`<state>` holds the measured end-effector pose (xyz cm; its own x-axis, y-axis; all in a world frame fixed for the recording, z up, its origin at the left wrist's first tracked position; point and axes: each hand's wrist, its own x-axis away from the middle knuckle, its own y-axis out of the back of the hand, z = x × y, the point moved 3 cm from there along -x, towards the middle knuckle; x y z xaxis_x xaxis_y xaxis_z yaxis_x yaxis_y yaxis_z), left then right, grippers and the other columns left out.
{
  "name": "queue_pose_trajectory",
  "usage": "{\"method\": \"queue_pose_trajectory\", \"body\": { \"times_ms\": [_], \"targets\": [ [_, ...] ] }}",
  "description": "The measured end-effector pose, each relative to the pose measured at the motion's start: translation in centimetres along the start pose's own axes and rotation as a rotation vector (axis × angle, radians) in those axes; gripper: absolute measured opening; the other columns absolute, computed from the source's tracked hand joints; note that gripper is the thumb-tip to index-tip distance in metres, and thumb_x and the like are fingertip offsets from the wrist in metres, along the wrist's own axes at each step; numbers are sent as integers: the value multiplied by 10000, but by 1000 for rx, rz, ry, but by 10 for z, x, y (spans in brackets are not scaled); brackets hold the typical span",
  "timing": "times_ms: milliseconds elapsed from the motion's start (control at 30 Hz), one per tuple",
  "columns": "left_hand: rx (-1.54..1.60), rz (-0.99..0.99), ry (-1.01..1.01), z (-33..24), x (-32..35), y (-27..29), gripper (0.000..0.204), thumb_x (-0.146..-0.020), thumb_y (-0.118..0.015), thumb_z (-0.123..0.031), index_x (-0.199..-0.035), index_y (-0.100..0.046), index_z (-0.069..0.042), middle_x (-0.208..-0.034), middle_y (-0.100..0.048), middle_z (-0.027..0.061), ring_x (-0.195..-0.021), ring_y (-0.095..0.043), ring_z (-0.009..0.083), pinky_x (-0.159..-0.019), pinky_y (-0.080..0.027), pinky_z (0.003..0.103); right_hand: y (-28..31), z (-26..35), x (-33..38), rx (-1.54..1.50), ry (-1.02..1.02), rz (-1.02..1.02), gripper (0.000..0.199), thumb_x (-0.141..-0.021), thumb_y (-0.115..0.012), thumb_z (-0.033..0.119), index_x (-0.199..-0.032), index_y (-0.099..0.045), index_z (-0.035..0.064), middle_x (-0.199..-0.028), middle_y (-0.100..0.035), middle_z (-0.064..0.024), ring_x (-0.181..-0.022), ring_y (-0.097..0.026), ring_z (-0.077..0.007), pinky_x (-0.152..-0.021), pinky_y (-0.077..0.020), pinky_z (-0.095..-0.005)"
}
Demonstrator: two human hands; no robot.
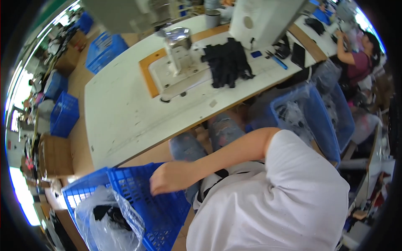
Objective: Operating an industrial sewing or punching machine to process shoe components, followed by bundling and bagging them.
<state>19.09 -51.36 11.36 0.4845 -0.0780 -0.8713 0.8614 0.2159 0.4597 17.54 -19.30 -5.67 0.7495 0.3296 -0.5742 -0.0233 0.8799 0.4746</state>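
Observation:
My right hand (172, 178) reaches across my body to the left and hangs over the near rim of a blue plastic crate (140, 184). Its fingers look curled in, slightly blurred by motion; whatever they may hold is hidden. Inside the crate sits a clear plastic bag (98, 226) with dark pieces (112, 215) in it. My left hand is out of view. On the white table ahead, a pile of black fabric pieces (228, 62) lies beside the bed of a sewing machine (180, 58).
A small blue-handled tool (279, 62) and a black phone-like slab (298, 55) lie on the table's right. Blue bins (307, 111) with plastic bags stand to my right. More crates (65, 113) and a carton (55, 155) line the left. A co-worker (360, 56) sits at far right.

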Motion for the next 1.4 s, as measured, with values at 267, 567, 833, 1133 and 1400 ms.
{"method": "queue_pose_trajectory", "body": {
  "times_ms": [267,567,833,1133,1400],
  "targets": [
    [1383,727,-262,-335,82,-21,209,-817,-627,-3,-1024,-645,18,-1059,-616,179,-955,-596,325,-869,-454,376,154,11,212,638,-745,-208,216,-844,-534,197,-988,-660,97,-896,-668,-79,-885,-627,-281,-765,-490,-393],
    [1308,424,-759,-602,87,3,545,-896,-573,-390,-1266,-496,3,-1321,-466,233,-1240,-406,394,-1025,-323,482,332,-50,226,1330,-569,-247,472,-837,-484,55,-1305,-479,115,-1269,-531,-128,-1118,-560,-282,-907,-493,-353],
    [1783,984,-993,-563,99,9,445,-808,-683,-122,-1188,-486,1,-1255,-486,201,-1141,-487,396,-943,-431,405,330,-58,174,1219,-366,223,684,-785,-643,159,-1414,-375,179,-1491,-334,26,-1339,-374,-195,-1005,-431,-336],
    [1695,481,-825,-524,66,2,165,-790,-645,-5,-951,-612,-22,-1096,-571,138,-1091,-520,312,-924,-419,378,303,-53,197,909,-808,60,358,-718,-729,224,-1013,-598,69,-986,-584,-65,-968,-593,-258,-793,-481,-385],
    [1827,925,-620,-516,111,25,405,-851,-596,-40,-1236,-476,-3,-1232,-501,172,-1158,-476,314,-960,-410,388,305,-76,194,689,-1024,-915,360,-749,-648,321,-783,-625,-37,-754,-610,-238,-738,-610,-394,-664,-467,-459]
  ]
}}
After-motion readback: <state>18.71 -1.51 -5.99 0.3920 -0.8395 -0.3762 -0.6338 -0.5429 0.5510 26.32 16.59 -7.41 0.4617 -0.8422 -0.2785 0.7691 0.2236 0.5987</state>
